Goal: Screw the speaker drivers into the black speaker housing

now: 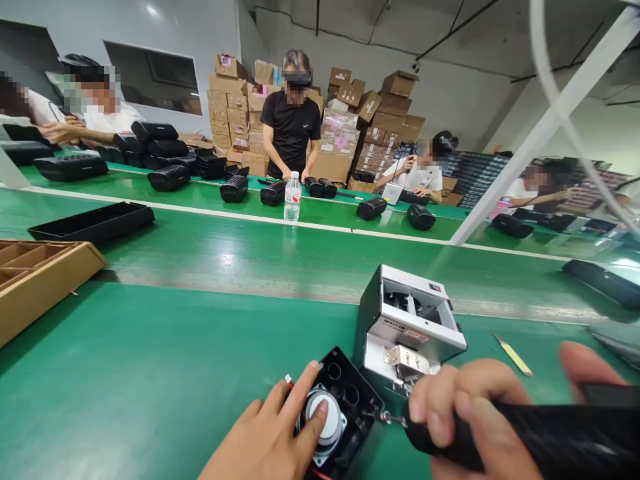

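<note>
Speaker driver (326,421) sitting in black plastic housing (350,400) on green bench (150,373), near bottom edge of view; left hand (273,437) lying flat over it, fingers spread, fingertips pressing on silver magnet; right hand (470,417) wrapping tight around black electric screwdriver (525,437), bit (387,418) touching housing edge; grey screw feeder box (407,327) standing just behind housing; yellow strip (513,355) lying near on bench; water bottle (293,197) standing well apart on conveyor; other people working at far side

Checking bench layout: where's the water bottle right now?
In the head view the water bottle stands upright left of centre on the far green bench, in front of the person in the black shirt, just right of a black speaker housing.
</note>
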Tool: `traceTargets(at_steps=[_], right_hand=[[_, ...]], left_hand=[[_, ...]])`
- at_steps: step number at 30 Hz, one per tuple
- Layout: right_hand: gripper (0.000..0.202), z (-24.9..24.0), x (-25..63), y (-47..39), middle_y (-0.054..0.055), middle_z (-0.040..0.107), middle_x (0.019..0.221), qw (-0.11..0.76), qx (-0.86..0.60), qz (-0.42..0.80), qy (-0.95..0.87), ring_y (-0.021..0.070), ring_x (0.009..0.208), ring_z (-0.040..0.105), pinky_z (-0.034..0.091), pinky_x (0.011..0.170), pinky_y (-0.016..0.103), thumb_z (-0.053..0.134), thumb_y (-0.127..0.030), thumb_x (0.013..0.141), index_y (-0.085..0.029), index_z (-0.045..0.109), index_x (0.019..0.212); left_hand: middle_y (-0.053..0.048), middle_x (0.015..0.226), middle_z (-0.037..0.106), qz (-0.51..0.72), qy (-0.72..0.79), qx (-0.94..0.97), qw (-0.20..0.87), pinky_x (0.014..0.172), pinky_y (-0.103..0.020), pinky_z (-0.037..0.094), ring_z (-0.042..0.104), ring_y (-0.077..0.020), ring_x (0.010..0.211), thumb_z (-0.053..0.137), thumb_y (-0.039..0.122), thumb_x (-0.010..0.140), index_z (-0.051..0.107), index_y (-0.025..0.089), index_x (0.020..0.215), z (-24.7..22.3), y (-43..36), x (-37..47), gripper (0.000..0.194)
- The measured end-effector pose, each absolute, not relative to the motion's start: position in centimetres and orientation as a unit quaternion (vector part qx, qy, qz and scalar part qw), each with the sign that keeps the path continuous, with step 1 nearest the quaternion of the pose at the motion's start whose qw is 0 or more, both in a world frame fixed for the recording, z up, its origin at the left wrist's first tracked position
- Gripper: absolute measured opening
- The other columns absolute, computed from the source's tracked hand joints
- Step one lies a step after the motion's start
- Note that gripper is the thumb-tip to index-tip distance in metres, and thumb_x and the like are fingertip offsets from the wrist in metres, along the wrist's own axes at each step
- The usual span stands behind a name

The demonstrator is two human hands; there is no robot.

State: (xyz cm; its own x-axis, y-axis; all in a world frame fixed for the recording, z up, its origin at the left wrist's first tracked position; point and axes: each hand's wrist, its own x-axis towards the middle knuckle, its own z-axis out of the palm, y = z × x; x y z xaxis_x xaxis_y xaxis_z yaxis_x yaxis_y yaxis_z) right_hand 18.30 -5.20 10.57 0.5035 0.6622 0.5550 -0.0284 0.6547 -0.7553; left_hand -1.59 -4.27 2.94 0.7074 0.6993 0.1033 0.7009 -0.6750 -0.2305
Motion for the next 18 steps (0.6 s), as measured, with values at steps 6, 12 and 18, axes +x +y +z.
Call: traceTargets(at_steps=[6, 12, 18], right_hand=[[0.071, 7.8, 17.0, -4.2, -0.007, 0.059, 0.068, 0.761, -0.408, 0.271, -0.425, 0.0147, 0.057, 0.057, 0.053, 0.059, 0.030, 0.074, -0.026, 0.102, -0.039, 0.038, 0.162], [0.068, 6.0, 18.0, -3.6, -0.006, 0.060, 0.072, 0.727, -0.396, 0.280, -0.486, 0.0139, 0.059, 0.060, 0.056, 0.060, 0.028, 0.070, -0.024, 0.105, -0.035, 0.036, 0.162], [0.062, 5.5, 17.7, -3.5, -0.007, 0.059, 0.074, 0.725, -0.395, 0.290, -0.485, 0.0124, 0.057, 0.059, 0.056, 0.059, 0.028, 0.070, -0.024, 0.105, -0.035, 0.036, 0.156]], left_hand=[[-0.024, 0.162, 0.054, -0.065, -0.373, -0.921, 0.090, 0.081, -0.050, 0.070, 0.074, -0.0447, 0.119, 0.081, 0.025, 0.090, 0.062, 0.025, 0.150, 0.8, -4.1, -1.8, 0.062], [-0.019, 0.168, 0.048, -0.082, -0.387, -0.914, 0.087, 0.088, -0.046, 0.069, 0.071, -0.0419, 0.125, 0.076, 0.027, 0.098, 0.062, 0.025, 0.151, 1.4, -4.5, -2.0, 0.055], [-0.020, 0.162, 0.053, 0.002, -0.384, -0.917, 0.104, 0.082, -0.046, 0.071, 0.077, -0.0432, 0.116, 0.085, 0.029, 0.092, 0.068, 0.027, 0.147, 4.7, -4.7, -1.3, 0.058]])
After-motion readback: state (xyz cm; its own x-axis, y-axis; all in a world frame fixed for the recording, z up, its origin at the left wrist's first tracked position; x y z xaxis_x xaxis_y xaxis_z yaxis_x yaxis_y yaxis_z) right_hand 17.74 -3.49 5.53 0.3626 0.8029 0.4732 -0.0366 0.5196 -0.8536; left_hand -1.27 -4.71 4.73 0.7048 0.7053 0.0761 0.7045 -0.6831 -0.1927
